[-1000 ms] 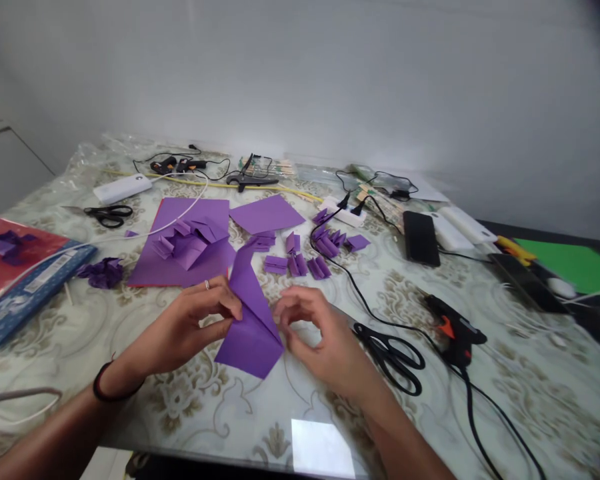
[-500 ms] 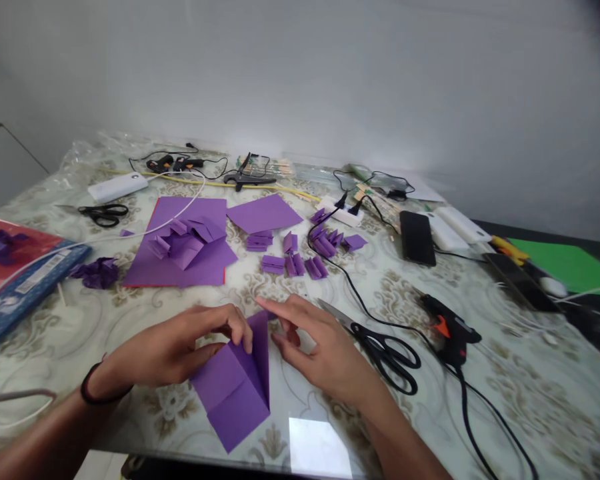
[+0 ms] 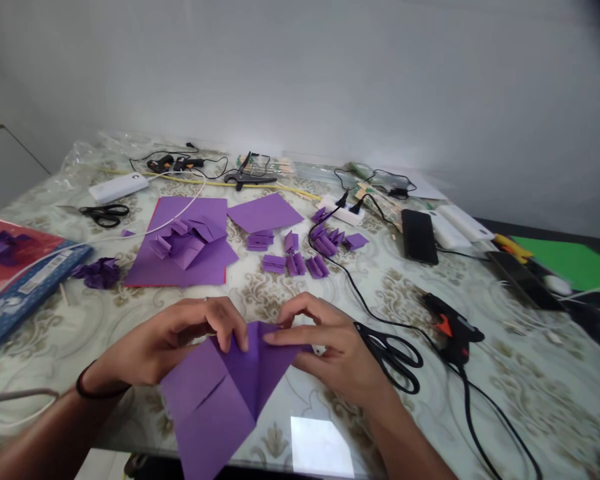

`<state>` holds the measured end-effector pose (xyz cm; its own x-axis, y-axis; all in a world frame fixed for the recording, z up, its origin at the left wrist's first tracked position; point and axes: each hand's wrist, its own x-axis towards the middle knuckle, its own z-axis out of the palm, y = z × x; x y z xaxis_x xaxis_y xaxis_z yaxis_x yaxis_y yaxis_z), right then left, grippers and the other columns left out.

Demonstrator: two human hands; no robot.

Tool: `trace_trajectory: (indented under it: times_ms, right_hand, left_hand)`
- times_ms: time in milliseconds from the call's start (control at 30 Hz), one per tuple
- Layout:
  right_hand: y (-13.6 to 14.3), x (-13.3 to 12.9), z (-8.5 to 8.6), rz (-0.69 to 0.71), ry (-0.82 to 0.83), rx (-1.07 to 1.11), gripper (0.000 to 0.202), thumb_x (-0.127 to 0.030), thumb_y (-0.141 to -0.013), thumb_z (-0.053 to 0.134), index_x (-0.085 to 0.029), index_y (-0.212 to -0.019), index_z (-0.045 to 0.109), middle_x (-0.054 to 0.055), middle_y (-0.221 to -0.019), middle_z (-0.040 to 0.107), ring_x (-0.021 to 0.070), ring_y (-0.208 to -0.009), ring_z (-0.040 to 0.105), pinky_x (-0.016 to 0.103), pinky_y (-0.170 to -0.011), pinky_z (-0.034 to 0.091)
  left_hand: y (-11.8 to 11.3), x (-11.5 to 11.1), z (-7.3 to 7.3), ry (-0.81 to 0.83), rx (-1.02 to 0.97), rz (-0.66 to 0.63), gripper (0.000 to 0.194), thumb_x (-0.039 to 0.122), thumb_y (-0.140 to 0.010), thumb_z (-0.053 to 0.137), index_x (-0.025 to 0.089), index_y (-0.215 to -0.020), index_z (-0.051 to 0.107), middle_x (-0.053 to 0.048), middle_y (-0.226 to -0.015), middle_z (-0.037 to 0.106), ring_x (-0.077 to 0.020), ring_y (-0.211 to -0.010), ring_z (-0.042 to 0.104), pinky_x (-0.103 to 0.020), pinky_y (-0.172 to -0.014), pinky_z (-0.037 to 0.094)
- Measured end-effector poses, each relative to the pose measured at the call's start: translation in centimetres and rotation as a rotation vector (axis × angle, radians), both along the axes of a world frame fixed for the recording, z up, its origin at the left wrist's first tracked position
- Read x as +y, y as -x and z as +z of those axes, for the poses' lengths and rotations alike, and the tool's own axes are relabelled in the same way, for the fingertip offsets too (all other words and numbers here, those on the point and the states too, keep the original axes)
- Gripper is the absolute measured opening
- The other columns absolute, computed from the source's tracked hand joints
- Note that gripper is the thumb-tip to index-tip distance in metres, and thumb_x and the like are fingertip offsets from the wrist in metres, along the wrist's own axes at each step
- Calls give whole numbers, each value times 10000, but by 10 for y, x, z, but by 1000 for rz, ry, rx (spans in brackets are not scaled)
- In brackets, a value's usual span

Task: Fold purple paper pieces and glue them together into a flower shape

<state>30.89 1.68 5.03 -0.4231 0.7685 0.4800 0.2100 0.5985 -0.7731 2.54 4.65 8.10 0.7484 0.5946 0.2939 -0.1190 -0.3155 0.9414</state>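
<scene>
Both hands hold a creased sheet of purple paper point(image 3: 215, 413) over the front edge of the table. My left hand point(image 3: 180, 340) pinches its upper left part, fingers curled over the top. On the other side, my right hand point(image 3: 330, 353) grips the right flap between thumb and fingers. A fold runs down the middle, and the paper lies spread into a wide left panel and a narrower right one. Black-handled scissors point(image 3: 393, 357) lie just right of my right hand, their blades hidden behind it. Small folded purple pieces point(image 3: 295, 263) sit farther back.
A hot glue gun point(image 3: 453, 327) rests at the right with its black cord trailing forward. Purple sheets point(image 3: 145, 267) lie back left, beside crumpled purple paper point(image 3: 97, 273). Other scissors point(image 3: 105, 213), a power strip point(image 3: 343, 210), a phone point(image 3: 419, 237) and green paper point(image 3: 570, 263) stand farther off.
The purple paper has opened out from a narrower fold and shifted left and nearer. My right hand has gone from pointing fingers beside it to gripping its right flap.
</scene>
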Motion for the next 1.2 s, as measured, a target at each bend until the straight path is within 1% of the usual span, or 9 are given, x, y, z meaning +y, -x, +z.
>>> trace_trajectory:
  times_ms: [100, 233, 333, 500, 567, 667, 767, 1033, 1200]
  right_hand:
    - [0, -2, -2, -73, -50, 46, 311, -166, -992, 756, -367, -1211, 845, 22, -963, 677, 152, -851, 691, 291, -726, 604]
    - [1, -5, -6, -225, -180, 59, 574, 9, -971, 672, -441, -1310, 784, 21, -1045, 664, 157, -924, 678, 315, -771, 607]
    - [1, -8, -9, -271, -240, 61, 690, 73, -955, 638, -475, -1363, 740, 24, -1108, 664, 167, -989, 682, 325, -793, 615]
    - [0, -13, -11, -346, -291, 34, 740, 84, -954, 631, -512, -1384, 714, 27, -1182, 670, 190, -1057, 695, 358, -824, 617]
    - [1, -14, -11, -356, -299, 4, 748, 78, -964, 620, -529, -1392, 700, 25, -1184, 671, 195, -1061, 693, 371, -830, 613]
    - [2, -16, -11, -348, -296, 1, 722, 56, -982, 617, -535, -1389, 701, 24, -1181, 669, 203, -1065, 685, 384, -828, 604]
    - [4, -16, -9, -308, -269, 66, 647, 8, -995, 653, -518, -1365, 727, 29, -1161, 654, 211, -1044, 667, 395, -805, 582]
    - [3, -14, -10, -257, -212, 119, 701, 100, -942, 640, -463, -1342, 761, 17, -997, 578, 179, -905, 623, 369, -740, 529]
    - [2, -12, -10, -273, -227, 67, 688, 81, -948, 647, -465, -1355, 751, 15, -1035, 645, 170, -915, 665, 348, -735, 537]
  left_hand:
    - [0, -3, -5, 17, -64, 101, 176, 363, -1097, 589, 236, -1057, 705, -141, -1078, 758, -245, -966, 742, -330, -794, 615]
    - [-1, -5, -12, -9, -170, 258, 55, 226, -1043, 681, 249, -1058, 728, -104, -1070, 764, -213, -936, 738, -307, -794, 613]
    - [1, -4, -15, -80, -153, 329, 41, 238, -1021, 717, 257, -1048, 741, -99, -1090, 764, -222, -963, 733, -338, -844, 622]
    - [5, -3, -19, -184, -45, 276, 99, 268, -995, 755, 260, -1093, 761, -164, -1316, 714, -368, -1356, 635, -443, -967, 630]
    - [4, -4, -21, -196, -20, 236, 176, 288, -1009, 737, 258, -1176, 784, -190, -1395, 672, -397, -1408, 604, -443, -964, 643]
    - [1, -7, -21, -204, -25, 245, 222, 312, -1016, 738, 270, -1215, 827, -188, -1459, 620, -338, -1222, 727, -444, -990, 655]
    - [-4, -9, -18, -241, -79, 330, 179, 321, -991, 776, 292, -1140, 871, -150, -1367, 670, -259, -1079, 776, -393, -978, 674]
    - [-3, -11, -7, -339, 12, 355, 212, 376, -1031, 712, 307, -1167, 860, -149, -1347, 730, -287, -1172, 749, -392, -959, 681]
    - [-7, -15, -6, -443, 11, 421, 237, 380, -1053, 681, 246, -959, 854, -120, -1136, 807, -226, -1007, 775, -317, -880, 657]
